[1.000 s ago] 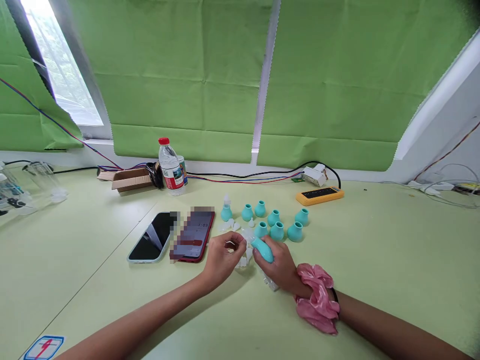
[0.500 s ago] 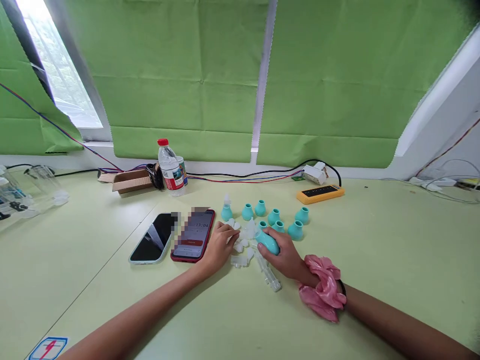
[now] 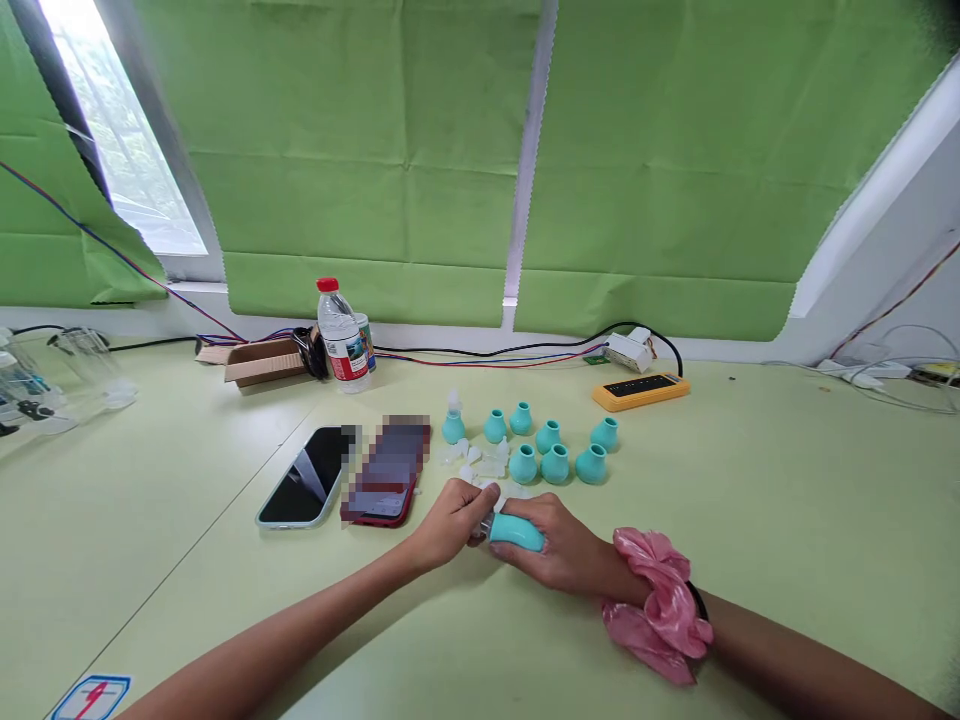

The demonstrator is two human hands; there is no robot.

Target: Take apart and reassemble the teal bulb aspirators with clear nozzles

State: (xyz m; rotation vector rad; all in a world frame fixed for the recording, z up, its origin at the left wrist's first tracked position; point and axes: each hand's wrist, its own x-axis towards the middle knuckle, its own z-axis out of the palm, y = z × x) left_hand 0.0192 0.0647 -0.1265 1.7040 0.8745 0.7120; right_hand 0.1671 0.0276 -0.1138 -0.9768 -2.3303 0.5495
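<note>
While sideways, bulb (image 3: 517, 533) between fingers (image 3: 534, 508)

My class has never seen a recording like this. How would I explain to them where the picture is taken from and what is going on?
There is no machine here: these are a person's bare hands, seen from a camera worn on the head, looking forward and down. The left hand pinches a small clear plastic piece at one end of a smooth turquoise bulb, which the right hand grips. How far the two fit together is hidden by the fingers. Beyond them, on the pale yellow-green table, stand eight more turquoise bulbs, one topped with a clear piece, beside scattered translucent plastic bits. To the left lie a black-screened phone with a pale edge and a red-cased phone.
</note>
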